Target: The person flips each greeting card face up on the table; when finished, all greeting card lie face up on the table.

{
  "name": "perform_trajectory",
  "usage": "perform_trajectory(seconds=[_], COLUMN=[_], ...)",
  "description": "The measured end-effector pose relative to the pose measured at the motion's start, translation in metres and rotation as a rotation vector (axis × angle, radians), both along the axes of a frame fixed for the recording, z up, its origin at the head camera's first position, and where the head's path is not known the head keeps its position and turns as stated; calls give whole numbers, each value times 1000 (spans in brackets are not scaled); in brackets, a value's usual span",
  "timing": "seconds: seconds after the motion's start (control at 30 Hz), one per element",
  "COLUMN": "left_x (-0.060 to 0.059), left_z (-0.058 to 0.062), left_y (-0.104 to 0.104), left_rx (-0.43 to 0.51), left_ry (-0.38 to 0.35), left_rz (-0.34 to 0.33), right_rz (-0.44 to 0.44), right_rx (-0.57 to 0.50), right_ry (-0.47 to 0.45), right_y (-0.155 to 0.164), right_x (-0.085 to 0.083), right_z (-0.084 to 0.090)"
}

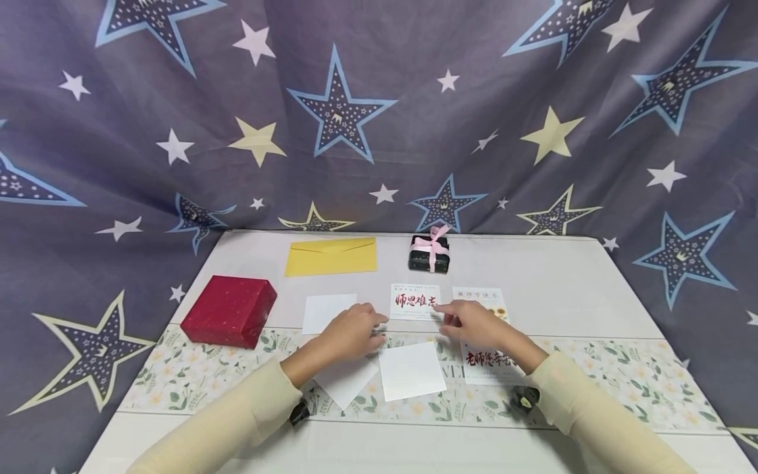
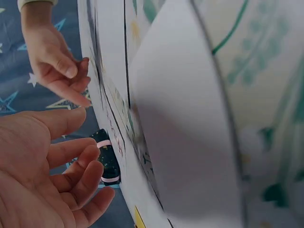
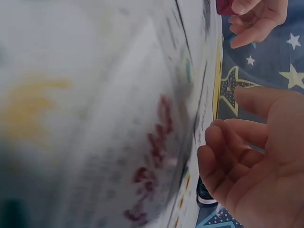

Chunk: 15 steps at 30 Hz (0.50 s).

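R grip (image 1: 470, 322) just beside red-lettered card (image 1: 414, 301)

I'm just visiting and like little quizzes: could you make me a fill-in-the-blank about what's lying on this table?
The wrapped box at the table's left is ____.
The envelope at the back is ____.
The small dark box is tied with a pink ____.
The card between the two hands bears ____ lettering.
Missing: red; yellow; ribbon; red

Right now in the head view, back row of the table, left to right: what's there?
Red gift box → yellow envelope → small dark box with pink ribbon. The red box sits a bit nearer the camera than the other two. The cards and hands lie nearer still and are left out.
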<state>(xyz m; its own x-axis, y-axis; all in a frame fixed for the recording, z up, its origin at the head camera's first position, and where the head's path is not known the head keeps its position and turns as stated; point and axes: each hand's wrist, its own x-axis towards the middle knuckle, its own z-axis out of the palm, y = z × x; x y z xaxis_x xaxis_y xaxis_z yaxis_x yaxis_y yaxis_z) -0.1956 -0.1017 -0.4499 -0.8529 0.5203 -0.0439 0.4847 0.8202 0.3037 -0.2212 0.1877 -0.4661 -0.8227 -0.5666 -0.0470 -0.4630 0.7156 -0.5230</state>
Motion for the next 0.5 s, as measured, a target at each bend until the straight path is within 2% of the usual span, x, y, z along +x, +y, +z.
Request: perform_trajectory(seconds=[0.3,0.5], left_x=[33,51], left_z=[-7,-14], left_y=[-7,-3], left_rx=[-3,-44], left_ry=[2,0], left_rz=[5,-8], right_rz=[58,90], right_rx=[-34,-26], right_ry=[-71,-54], right_y=[7,4], right_x=[25,33], right_z=[-7,-8])
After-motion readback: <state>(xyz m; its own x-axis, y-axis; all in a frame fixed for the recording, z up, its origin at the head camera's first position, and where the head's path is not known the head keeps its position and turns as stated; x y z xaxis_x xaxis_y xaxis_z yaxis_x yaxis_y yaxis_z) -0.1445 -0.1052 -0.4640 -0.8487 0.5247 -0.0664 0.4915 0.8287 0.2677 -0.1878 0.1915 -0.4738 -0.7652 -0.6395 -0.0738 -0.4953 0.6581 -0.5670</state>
